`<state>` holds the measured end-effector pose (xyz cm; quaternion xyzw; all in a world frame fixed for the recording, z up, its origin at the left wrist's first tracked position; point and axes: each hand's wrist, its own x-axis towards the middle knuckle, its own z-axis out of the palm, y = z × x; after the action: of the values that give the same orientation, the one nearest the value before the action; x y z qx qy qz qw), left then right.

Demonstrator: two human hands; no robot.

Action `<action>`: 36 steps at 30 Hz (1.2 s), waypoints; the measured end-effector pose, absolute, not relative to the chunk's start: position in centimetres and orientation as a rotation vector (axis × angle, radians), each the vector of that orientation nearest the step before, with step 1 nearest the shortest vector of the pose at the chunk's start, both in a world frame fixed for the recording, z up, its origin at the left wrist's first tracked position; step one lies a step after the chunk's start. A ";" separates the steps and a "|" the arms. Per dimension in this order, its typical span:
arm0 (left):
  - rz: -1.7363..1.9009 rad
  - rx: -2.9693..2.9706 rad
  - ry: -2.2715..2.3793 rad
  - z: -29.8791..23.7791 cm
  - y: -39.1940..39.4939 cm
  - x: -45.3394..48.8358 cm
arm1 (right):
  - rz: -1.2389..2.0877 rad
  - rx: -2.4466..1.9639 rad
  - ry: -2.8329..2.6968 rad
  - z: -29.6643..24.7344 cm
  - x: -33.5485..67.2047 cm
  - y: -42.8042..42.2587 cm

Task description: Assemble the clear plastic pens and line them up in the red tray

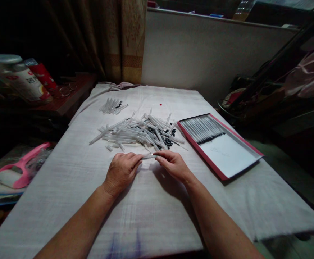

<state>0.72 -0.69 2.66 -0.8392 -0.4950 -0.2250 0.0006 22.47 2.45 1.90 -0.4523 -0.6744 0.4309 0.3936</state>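
Left hand (122, 168) and right hand (175, 164) pinch one tube (147, 157) between them.
A slack pinch could let it slip and get lost in the lookalike pile (128, 136) just beyond both hands.

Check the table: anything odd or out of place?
A red bit lies alone beyond the pile, unlike the clustered black bits. Purplish stains mark the white cloth at its near edge.
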 end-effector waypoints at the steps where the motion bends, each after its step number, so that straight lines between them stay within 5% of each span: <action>1: -0.704 -2.635 -1.547 2.7 -0.7 0.7 | 1.099 -1.149 -1.714 1.9 22.5 2.4; 12: -0.701 -2.643 -1.547 2.9 -0.8 0.8 | 1.563 -1.103 -1.540 2.3 22.1 2.0; 25: -0.699 -2.636 -1.567 2.9 -0.8 0.7 | 1.376 -1.094 -1.415 2.9 22.3 2.3; 36: -0.713 -2.642 -1.557 3.1 -1.0 1.0 | 1.555 -1.201 -0.945 3.1 21.8 2.5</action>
<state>1.01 -0.96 3.06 -0.8392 -0.4944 -0.2265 -0.0035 21.78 2.46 3.15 -0.4883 -0.3842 0.6325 0.4626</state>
